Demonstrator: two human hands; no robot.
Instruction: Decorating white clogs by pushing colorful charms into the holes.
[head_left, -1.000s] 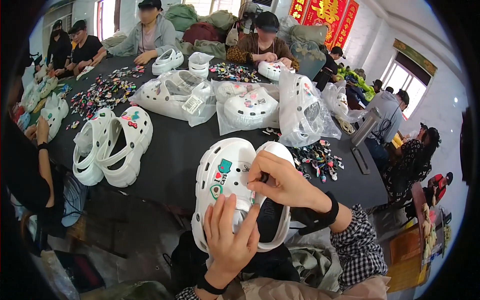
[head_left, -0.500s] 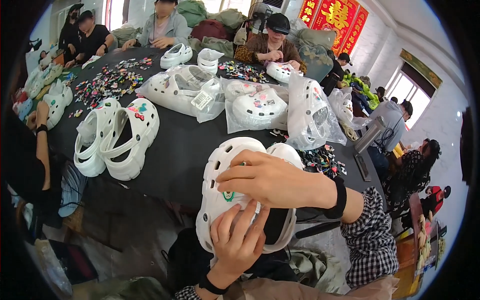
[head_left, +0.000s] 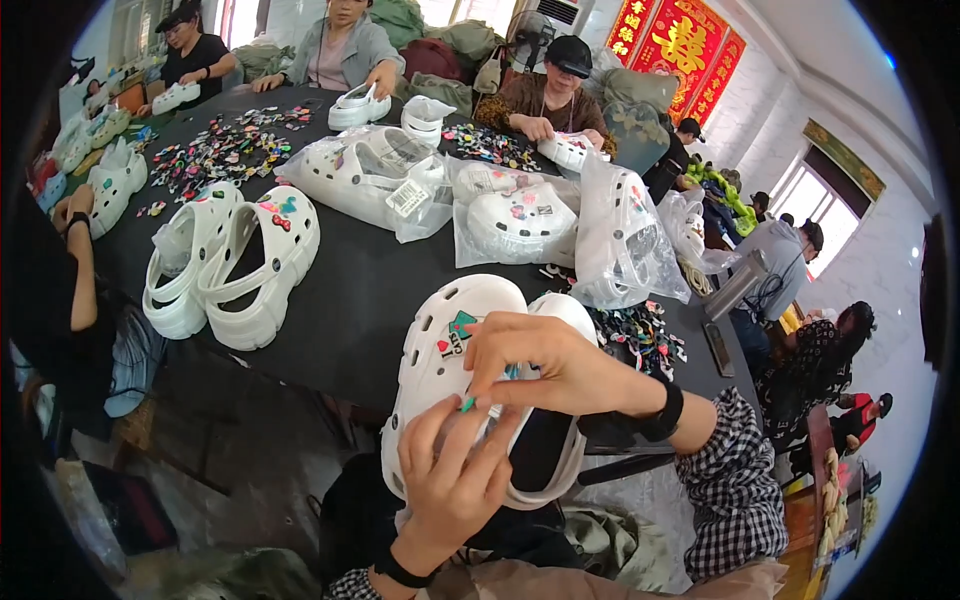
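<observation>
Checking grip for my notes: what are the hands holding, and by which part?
Left hand grips the white clog by its heel end; right hand pinches a small green charm at its fingertips.

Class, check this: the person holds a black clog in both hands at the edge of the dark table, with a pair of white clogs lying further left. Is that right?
Not quite. The clog held by the left hand and right hand is white, not black, as the head view shows. The white pair does lie further left on the dark table.

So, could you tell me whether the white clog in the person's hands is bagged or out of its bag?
Out of its bag. The white clog lies bare under the left hand and right hand, while the clogs in clear bags sit behind on the table.
</observation>
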